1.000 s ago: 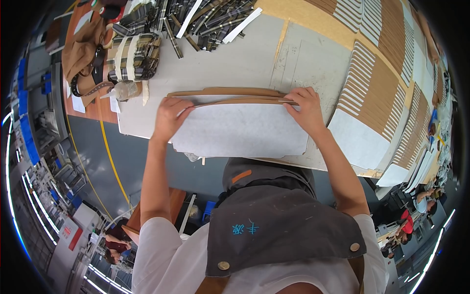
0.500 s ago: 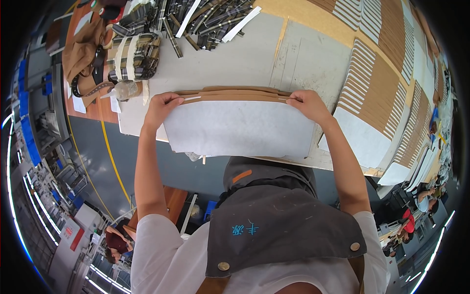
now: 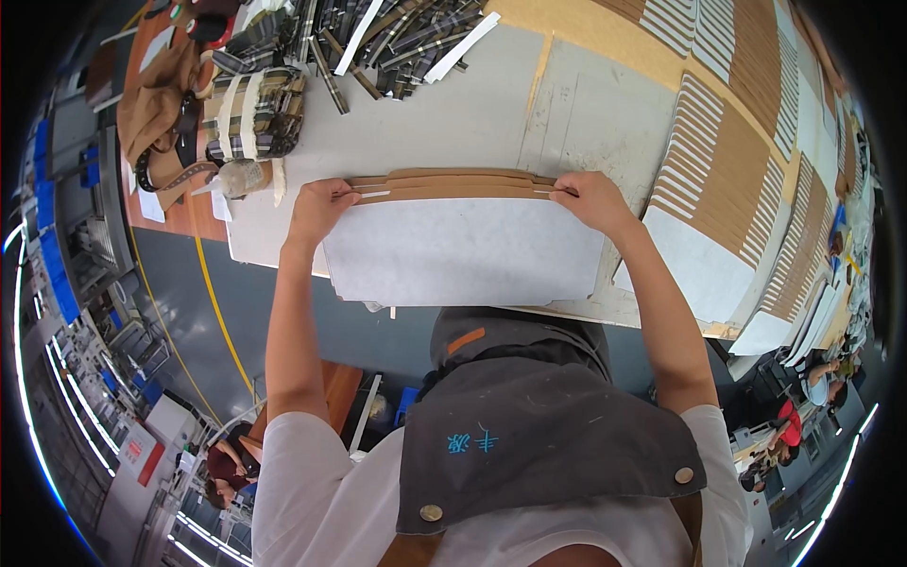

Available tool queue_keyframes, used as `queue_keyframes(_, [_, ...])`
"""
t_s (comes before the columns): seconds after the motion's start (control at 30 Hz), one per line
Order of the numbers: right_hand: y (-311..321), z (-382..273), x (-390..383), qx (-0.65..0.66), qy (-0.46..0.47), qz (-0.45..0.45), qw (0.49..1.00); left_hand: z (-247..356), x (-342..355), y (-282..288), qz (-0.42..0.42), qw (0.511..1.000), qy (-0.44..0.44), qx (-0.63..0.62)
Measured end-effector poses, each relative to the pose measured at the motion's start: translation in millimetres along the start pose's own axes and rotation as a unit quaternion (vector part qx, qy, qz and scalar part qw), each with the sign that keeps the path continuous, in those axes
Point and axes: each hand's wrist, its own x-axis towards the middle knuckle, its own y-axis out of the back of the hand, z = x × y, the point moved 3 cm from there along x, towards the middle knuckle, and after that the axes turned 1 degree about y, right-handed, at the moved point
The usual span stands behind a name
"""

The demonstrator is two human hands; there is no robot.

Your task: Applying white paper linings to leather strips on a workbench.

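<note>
My left hand (image 3: 319, 206) grips the left end of a bundle of long thin brown strips (image 3: 453, 184), and my right hand (image 3: 590, 198) grips its right end. The strips lie along the far edge of a large pale grey sheet (image 3: 463, 250) that hangs toward me from them, raised over the white worktable (image 3: 444, 113). Both arms reach forward from the lower edge, over my grey apron.
Plaid fabric strips (image 3: 378, 38) are heaped at the table's far side, with a plaid bundle (image 3: 255, 113) and tan leather straps (image 3: 161, 113) at the left. Stacks of brown and white cut strips (image 3: 727, 180) cover the right. People work below at both sides.
The sheet and strips lay flat under my hands a second ago; now both hands hold the strip ends and the sheet is lifted and drawn toward me.
</note>
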Motion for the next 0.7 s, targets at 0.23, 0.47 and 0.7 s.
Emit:
queue_keyframes(0.23, [4, -5, 1, -0.054, 0.001, -0.028, 0.998, 41, -1, -25, 0.146, 0.969, -0.201, -0.014])
queue_keyframes(0.47, [3, -9, -2, -0.056, -0.008, -0.037, 0.998, 50, -1, -43, 0.134, 0.955, -0.264, 0.026])
queue_keyframes(0.7, [7, 5, -2, 0.162, -0.065, -0.182, 0.968, 55, -5, -19, 0.042, 0.99, -0.137, 0.01])
